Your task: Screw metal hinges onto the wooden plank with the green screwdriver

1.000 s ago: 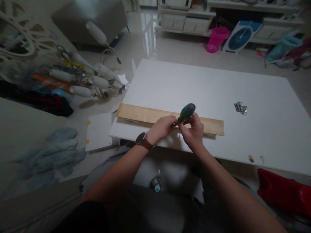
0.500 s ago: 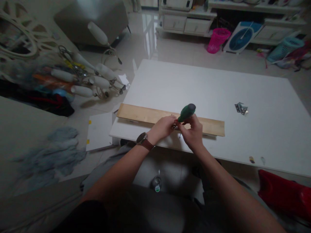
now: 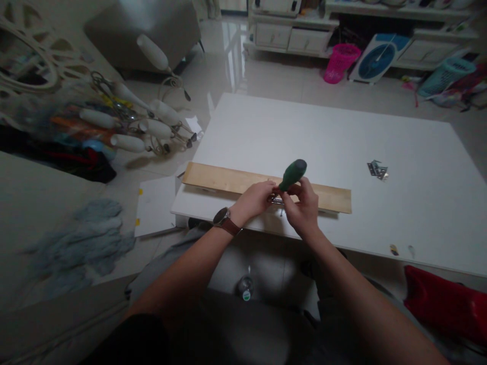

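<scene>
A wooden slat (image 3: pixel 218 178) lies lengthwise near the front edge of the white panel (image 3: pixel 323 134). Above its middle, a screwdriver with a green handle (image 3: pixel 292 175) leans up and to the right; its tip is hidden by my fingers. My right hand (image 3: pixel 304 205) is closed, with thumb and fingers about the lower end of the screwdriver. Against the slat, my left hand (image 3: pixel 256 197) is closed too, its fingertips at the left end of a small metal hinge (image 3: pixel 277 201). A screw (image 3: pixel 281 213) shows just below the hinge.
More metal hinges (image 3: pixel 378 171) lie on the panel to the right. Small metal bits (image 3: pixel 394 250) sit by its front right edge. A red plastic object (image 3: pixel 445 304) stands at lower right, a bottle (image 3: pixel 246 289) on the floor below, a lamp with white shades (image 3: pixel 155 126) at left.
My right hand has shifted slightly, and more of the metal hinge shows between my hands. The screwdriver handle has risen a little. The slat has barely moved.
</scene>
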### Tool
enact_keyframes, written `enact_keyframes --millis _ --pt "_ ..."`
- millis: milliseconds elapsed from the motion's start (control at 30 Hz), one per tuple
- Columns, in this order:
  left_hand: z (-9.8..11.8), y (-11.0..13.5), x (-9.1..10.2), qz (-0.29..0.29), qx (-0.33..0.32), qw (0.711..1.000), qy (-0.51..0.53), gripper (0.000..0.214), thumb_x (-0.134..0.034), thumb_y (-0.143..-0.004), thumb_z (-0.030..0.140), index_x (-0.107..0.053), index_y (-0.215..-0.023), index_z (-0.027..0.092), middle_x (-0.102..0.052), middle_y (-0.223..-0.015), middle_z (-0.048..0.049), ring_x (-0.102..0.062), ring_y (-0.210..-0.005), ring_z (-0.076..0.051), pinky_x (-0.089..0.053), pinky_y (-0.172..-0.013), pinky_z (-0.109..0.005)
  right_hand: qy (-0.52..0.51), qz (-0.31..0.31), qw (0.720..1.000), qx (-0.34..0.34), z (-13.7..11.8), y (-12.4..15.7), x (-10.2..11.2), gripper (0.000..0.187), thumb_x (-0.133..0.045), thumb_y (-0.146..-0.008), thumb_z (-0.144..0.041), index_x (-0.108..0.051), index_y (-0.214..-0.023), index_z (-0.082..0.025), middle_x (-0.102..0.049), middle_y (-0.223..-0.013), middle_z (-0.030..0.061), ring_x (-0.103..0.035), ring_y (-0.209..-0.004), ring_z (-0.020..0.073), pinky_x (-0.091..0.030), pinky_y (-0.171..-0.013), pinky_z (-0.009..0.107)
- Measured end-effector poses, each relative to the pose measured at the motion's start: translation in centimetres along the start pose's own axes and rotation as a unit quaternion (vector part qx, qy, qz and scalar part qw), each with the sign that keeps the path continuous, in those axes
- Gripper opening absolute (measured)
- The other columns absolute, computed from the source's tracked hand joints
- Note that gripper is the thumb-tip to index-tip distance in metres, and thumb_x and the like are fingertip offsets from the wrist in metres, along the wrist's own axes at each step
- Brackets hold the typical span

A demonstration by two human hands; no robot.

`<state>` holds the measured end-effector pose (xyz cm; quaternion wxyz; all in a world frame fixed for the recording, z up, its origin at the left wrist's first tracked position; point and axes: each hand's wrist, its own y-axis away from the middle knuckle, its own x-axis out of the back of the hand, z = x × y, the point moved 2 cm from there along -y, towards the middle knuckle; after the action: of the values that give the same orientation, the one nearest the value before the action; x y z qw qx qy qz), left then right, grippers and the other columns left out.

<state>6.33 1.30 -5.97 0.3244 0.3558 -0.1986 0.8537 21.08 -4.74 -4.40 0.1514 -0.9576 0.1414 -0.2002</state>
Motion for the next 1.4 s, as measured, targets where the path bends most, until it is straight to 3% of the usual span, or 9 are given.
enact_keyframes --millis 133,400,567,800,900,1167,1267,1400 --pt "0.04 0.00 0.00 0.000 0.013 1.000 0.009 0.023 -0.059 -0.087 0.002 -0.072 -0.101 0.015 -0.074 -0.101 -0.0087 -0.068 -0.090 -0.021 -0.054 -0.084 -0.032 -0.012 -0.011 1.000 0.021 0.00 -0.06 -0.12 0.025 -0.067 -0.090 -0.024 -0.060 -0.114 -0.026 -0.081 -0.093 0.0023 -0.077 -0.082 0.0208 -0.061 -0.076 0.038" --pt "0.12 -0.08 0.05 -0.005 -0.008 1.000 0.003 0.019 -0.060 -0.089 0.003 -0.072 -0.098 0.016 -0.073 -0.101 -0.0079 -0.068 -0.092 -0.021 -0.054 -0.087 -0.031 -0.005 0.016 1.000 0.019 0.37 -0.41 -0.14 0.026 -0.077 -0.085 -0.033 -0.061 -0.103 -0.027 -0.073 -0.086 -0.0012 -0.070 -0.072 0.0184 -0.058 -0.067 0.035" --pt "-0.05 -0.06 -0.06 -0.006 -0.012 1.000 0.006 0.024 -0.059 -0.086 0.000 -0.072 -0.097 0.016 -0.074 -0.105 -0.0081 -0.068 -0.097 -0.022 -0.054 -0.089 -0.033 0.022 0.041 0.999 0.012 0.37 -0.24 0.16 0.029 -0.078 -0.080 -0.028 -0.062 -0.105 -0.027 -0.069 -0.077 -0.0044 -0.067 -0.067 0.0170 -0.054 -0.060 0.030" --pt "0.12 -0.04 0.00 -0.001 0.002 0.999 0.033 0.033 -0.059 -0.087 0.003 -0.075 -0.110 0.018 -0.077 -0.110 -0.0096 -0.071 -0.103 -0.024 -0.056 -0.095 -0.036 0.003 -0.006 1.000 0.019 0.18 0.23 -0.07 0.029 -0.067 -0.090 -0.024 -0.060 -0.118 -0.027 -0.081 -0.095 0.0025 -0.075 -0.079 0.0208 -0.059 -0.071 0.036" --pt "0.25 -0.09 0.02 -0.001 0.006 0.999 0.039 0.034 -0.058 -0.089 0.003 -0.075 -0.115 0.017 -0.077 -0.114 -0.0113 -0.072 -0.102 -0.024 -0.056 -0.095 -0.036 -0.007 -0.004 0.999 0.031 0.02 0.04 -0.13 0.028 -0.070 -0.090 -0.026 -0.059 -0.116 -0.027 -0.080 -0.095 0.0023 -0.075 -0.079 0.0207 -0.059 -0.073 0.037" --pt "0.12 -0.13 0.02 -0.013 -0.006 1.000 -0.003 0.021 -0.062 -0.087 0.001 -0.074 -0.098 0.014 -0.075 -0.106 -0.0107 -0.070 -0.097 -0.023 -0.055 -0.089 -0.034 0.002 0.022 0.999 0.027 0.16 -0.30 0.01 0.025 -0.078 -0.085 -0.033 -0.062 -0.103 -0.027 -0.072 -0.084 -0.0023 -0.068 -0.072 0.0177 -0.059 -0.068 0.034" --pt "-0.07 -0.08 -0.10 -0.009 -0.014 1.000 -0.005 0.022 -0.060 -0.088 0.001 -0.073 -0.098 0.015 -0.075 -0.108 -0.0101 -0.069 -0.100 -0.023 -0.054 -0.090 -0.033 0.027 0.032 0.999 0.016 0.28 -0.05 0.24 0.028 -0.076 -0.083 -0.029 -0.063 -0.107 -0.027 -0.071 -0.079 -0.0032 -0.068 -0.069 0.0177 -0.057 -0.063 0.032" --pt "-0.16 -0.10 -0.22 -0.008 -0.004 1.000 -0.007 0.020 -0.058 -0.090 0.004 -0.072 -0.100 0.015 -0.074 -0.106 -0.0103 -0.069 -0.098 -0.023 -0.054 -0.088 -0.034 0.010 0.011 1.000 0.016 0.22 0.23 0.20 0.033 -0.068 -0.087 -0.024 -0.063 -0.120 -0.027 -0.078 -0.089 0.0005 -0.072 -0.074 0.0191 -0.057 -0.063 0.032"
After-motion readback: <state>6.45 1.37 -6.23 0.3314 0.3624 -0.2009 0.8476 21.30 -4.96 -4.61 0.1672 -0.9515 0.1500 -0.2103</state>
